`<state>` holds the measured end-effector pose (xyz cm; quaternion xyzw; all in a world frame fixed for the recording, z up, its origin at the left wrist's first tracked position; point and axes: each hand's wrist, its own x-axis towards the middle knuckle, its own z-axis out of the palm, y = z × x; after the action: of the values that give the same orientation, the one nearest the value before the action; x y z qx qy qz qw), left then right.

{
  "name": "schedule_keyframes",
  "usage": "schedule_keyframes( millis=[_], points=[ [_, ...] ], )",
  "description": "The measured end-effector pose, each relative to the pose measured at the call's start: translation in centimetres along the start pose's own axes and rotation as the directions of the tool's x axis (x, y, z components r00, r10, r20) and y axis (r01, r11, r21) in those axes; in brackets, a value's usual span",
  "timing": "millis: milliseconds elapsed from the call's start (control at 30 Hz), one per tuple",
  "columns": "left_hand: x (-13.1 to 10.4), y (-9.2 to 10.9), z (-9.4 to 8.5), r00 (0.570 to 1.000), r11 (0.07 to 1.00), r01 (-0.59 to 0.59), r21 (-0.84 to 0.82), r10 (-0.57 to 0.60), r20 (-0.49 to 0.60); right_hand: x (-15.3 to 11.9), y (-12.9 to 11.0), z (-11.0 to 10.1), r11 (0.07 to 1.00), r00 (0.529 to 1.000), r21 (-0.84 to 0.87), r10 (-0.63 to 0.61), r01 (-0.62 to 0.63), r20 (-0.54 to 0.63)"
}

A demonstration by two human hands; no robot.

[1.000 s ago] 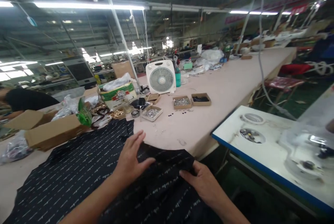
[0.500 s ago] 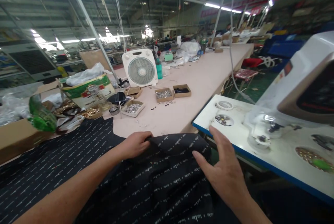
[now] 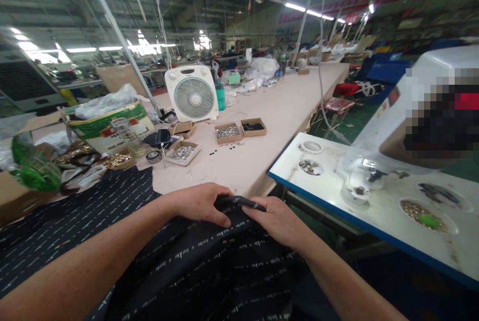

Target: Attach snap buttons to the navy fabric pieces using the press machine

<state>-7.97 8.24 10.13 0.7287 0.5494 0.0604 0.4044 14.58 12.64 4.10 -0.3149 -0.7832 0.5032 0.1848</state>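
Observation:
A dark fabric [image 3: 209, 266] printed with rows of small white lettering hangs in front of me. My left hand [image 3: 204, 204] grips its upper edge, thumb on the near side and fingers hidden behind. Close by on the right, my right hand [image 3: 275, 216] pinches the same edge between thumb and fingers, where the cloth folds into a narrow roll. More of the patterned cloth [image 3: 101, 211] spreads over the table at the left.
On the pink-covered table [image 3: 258, 146] stand a white box fan [image 3: 192, 92] and small boxes of metal fittings [image 3: 227, 133]. A carton [image 3: 108, 129] with plastic bags sits left. At the right is a white machine [image 3: 374, 151] on a blue-edged worktop [image 3: 299, 181].
My right hand has moved left and closed on the fabric's edge; it was open beside it before. My left hand has shifted slightly right, and the view has turned a little to the right.

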Motion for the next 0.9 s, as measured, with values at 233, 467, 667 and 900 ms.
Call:
schedule_keyframes(
  millis=[233, 467, 667, 900],
  points=[
    [-0.1, -1.4, -0.1, 0.985, 0.987, 0.075, -0.145, -0.050, 0.166, -0.3, -0.5, -0.6, 0.991, 0.997, 0.104, 0.080, -0.079, -0.010],
    [0.3, -1.5, 1.0, 0.999, 0.991, -0.001, -0.132, -0.005, -0.045, -0.5, 0.3, 0.0, 0.999, 0.992, 0.009, 0.044, -0.046, 0.115],
    [0.2, -0.9, 1.5, 0.997, 0.991, -0.027, -0.131, 0.017, -0.075, -0.1, 0.7, 0.4, 0.996, 0.997, -0.059, -0.067, 0.065, -0.033],
    [-0.4, -0.2, 1.5, 0.992, 0.987, 0.128, 0.101, -0.128, -0.009, -0.5, -0.2, 0.3, 0.990, 0.994, -0.118, -0.087, 0.079, -0.059]
  ],
)
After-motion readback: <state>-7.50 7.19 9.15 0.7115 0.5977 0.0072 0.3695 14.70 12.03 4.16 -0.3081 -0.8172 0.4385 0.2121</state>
